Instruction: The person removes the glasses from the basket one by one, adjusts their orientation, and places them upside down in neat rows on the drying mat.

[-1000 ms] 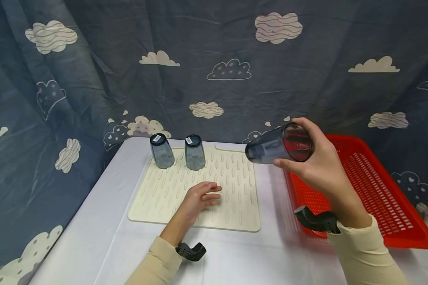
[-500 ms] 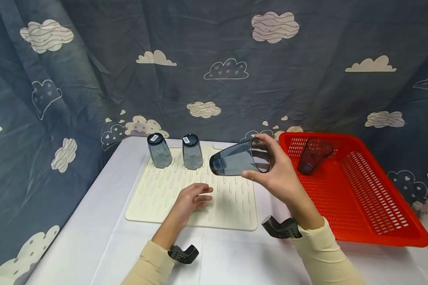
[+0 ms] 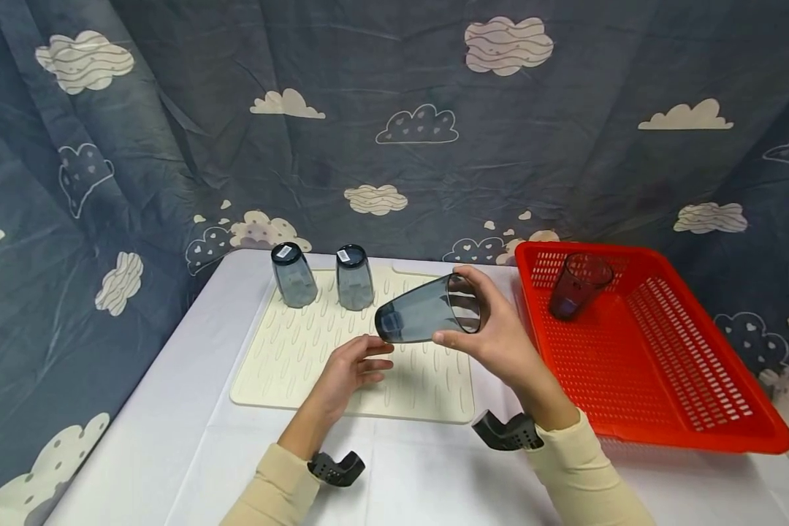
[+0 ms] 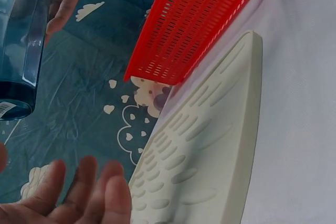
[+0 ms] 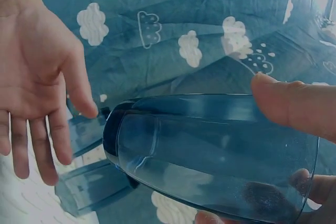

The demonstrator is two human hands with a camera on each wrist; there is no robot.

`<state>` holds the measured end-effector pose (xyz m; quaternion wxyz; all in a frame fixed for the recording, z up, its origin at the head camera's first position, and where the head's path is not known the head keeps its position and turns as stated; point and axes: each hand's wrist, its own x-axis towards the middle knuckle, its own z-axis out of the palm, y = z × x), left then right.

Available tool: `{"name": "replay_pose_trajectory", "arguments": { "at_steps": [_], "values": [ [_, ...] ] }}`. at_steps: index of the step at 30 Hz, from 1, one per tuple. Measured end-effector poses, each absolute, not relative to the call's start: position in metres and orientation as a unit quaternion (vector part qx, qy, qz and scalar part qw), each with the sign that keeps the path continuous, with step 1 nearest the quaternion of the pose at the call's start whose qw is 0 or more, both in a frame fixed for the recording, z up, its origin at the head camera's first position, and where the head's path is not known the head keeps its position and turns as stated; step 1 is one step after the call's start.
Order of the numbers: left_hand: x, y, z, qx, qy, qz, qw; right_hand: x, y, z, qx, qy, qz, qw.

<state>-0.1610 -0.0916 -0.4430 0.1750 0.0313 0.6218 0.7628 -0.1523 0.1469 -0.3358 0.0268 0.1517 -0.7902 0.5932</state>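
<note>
Held tinted glass (image 3: 416,313) tipped on its side above mat (image 3: 269,383), grasped near the rim with right hand (image 3: 502,345). Had left hand (image 3: 343,376) released over mat, with fingers relaxed. Saw upside-down glass (image 3: 295,281) plus its twin (image 3: 355,286) toward mat's far-left corner. Saw red basket (image 3: 638,380) right of mat, with purplish-looking glass (image 3: 577,288) tilted inside.

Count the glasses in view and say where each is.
4: leftmost glass and next glass upside down on the mat, held glass in the right grip, last glass in the basket.
</note>
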Motion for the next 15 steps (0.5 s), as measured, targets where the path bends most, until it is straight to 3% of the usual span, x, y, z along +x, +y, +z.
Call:
{"name": "replay_pose_trajectory", "arguments": {
  "at_steps": [15],
  "values": [
    [-0.16,-0.092,-0.43,0.17,0.579,0.78,0.163,-0.154,0.145,-0.34,0.171,-0.775,0.607,0.019]
  ]
}}
